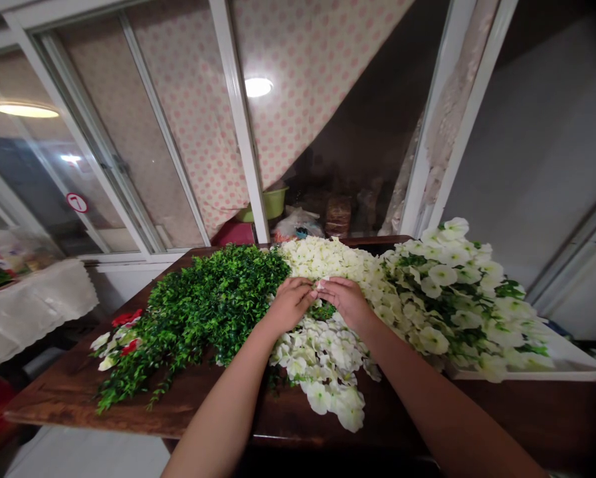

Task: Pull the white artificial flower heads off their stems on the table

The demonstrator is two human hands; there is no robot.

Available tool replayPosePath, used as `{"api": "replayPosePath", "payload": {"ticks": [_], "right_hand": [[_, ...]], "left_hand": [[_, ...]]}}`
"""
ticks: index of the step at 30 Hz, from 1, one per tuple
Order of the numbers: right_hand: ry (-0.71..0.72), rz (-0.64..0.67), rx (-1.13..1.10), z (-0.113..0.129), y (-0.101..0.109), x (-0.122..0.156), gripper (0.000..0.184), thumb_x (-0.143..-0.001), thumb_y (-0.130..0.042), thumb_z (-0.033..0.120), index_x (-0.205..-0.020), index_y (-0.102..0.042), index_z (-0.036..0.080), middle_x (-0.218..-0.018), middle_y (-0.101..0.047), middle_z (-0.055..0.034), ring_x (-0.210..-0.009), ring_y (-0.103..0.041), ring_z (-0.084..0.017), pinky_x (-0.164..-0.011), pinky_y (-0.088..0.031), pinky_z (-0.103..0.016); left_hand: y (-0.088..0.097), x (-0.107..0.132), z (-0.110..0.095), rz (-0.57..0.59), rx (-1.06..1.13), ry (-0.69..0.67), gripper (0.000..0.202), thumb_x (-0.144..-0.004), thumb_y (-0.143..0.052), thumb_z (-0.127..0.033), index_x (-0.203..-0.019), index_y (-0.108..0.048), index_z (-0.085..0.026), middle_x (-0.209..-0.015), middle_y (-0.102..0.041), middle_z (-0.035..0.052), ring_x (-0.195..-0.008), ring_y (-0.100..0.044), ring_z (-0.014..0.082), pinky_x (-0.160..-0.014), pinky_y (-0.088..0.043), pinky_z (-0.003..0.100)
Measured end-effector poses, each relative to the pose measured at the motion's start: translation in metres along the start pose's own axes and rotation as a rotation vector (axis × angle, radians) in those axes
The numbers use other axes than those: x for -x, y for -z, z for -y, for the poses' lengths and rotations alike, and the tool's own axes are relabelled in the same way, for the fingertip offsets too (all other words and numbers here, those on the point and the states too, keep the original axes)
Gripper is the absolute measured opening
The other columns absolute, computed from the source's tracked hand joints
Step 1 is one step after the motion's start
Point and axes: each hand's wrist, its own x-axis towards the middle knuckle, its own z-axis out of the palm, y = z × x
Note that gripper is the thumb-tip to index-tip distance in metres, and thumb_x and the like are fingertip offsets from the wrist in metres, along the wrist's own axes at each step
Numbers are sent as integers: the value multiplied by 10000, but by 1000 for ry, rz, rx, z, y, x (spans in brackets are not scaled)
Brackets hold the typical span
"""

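Over the middle of the pile, my left hand (290, 304) and my right hand (346, 300) meet fingertip to fingertip. Both are closed in a pinch on a small white artificial flower (320, 285), mostly hidden by the fingers. Loose white artificial blossoms (330, 255) are heaped just beyond my hands. Below them, a bunch of white artificial flowers (322, 355) lies on the dark wooden table (298, 421), partly under my wrists. Close to my left hand spreads a thick mass of green artificial foliage (218, 292).
On the right, more white artificial flowers (442, 275) rise over a white tray (571, 355). Red and white flowers (128, 332) sit at the table's left side. Behind the table stands a sliding window (235, 99) with a dotted curtain (298, 73). A white cloth (38, 305) covers another surface at left.
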Motion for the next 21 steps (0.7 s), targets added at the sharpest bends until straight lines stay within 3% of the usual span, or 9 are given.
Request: {"api": "replayPosePath", "payload": {"ticks": [3,5,10,14,17,21], "right_hand": [[-2,-3,-6,-1,1,-1,235,-568,-841,289,-695,-694,156,-736,-689,-58,-753,-670,-203,-801,-535,-340],[-8,-27,-18,-1,3,-2,227,-574,-836,276,-705,-692,158,-739,-693,-60,-740,-675,-204,-790,-540,-337],[-17,-98,-25,-2,6,-4,249,-569,-836,273,-703,-663,155,-747,-700,-70,-712,-682,-206,-761,-551,-352],[-34,-102,-13,-2,5,-3,242,-570,-828,267,-696,-649,164,-738,-693,-56,-712,-684,-208,-769,-557,-361],[-28,-93,4,-2,4,-2,242,-579,-825,277,-691,-644,162,-731,-687,-53,-719,-689,-215,-764,-559,-358],[-29,-76,63,2,2,1,256,-591,-821,310,-710,-652,160,-737,-696,-61,-718,-697,-220,-742,-566,-350]], "left_hand": [[-4,-1,2,72,69,-9,376,-954,-385,-433,-834,-637,-180,-837,-615,49,-843,-535,179,-818,-401,316],[-5,-1,5,96,83,-5,365,-955,-385,-413,-822,-629,-176,-776,-605,42,-790,-542,175,-779,-407,305],[2,1,9,178,-71,-75,175,-834,-585,-276,-950,-680,-185,-990,-652,71,-952,-559,216,-909,-387,343],[4,4,11,271,-199,-87,172,-747,-663,-266,-894,-720,-197,-996,-643,77,-974,-546,243,-912,-392,364],[3,3,10,258,-172,-73,125,-749,-645,-240,-840,-715,-190,-953,-645,80,-966,-548,240,-905,-396,359],[5,0,8,138,39,19,130,-801,-548,-197,-852,-667,-177,-878,-649,55,-870,-563,194,-855,-407,322]]}}
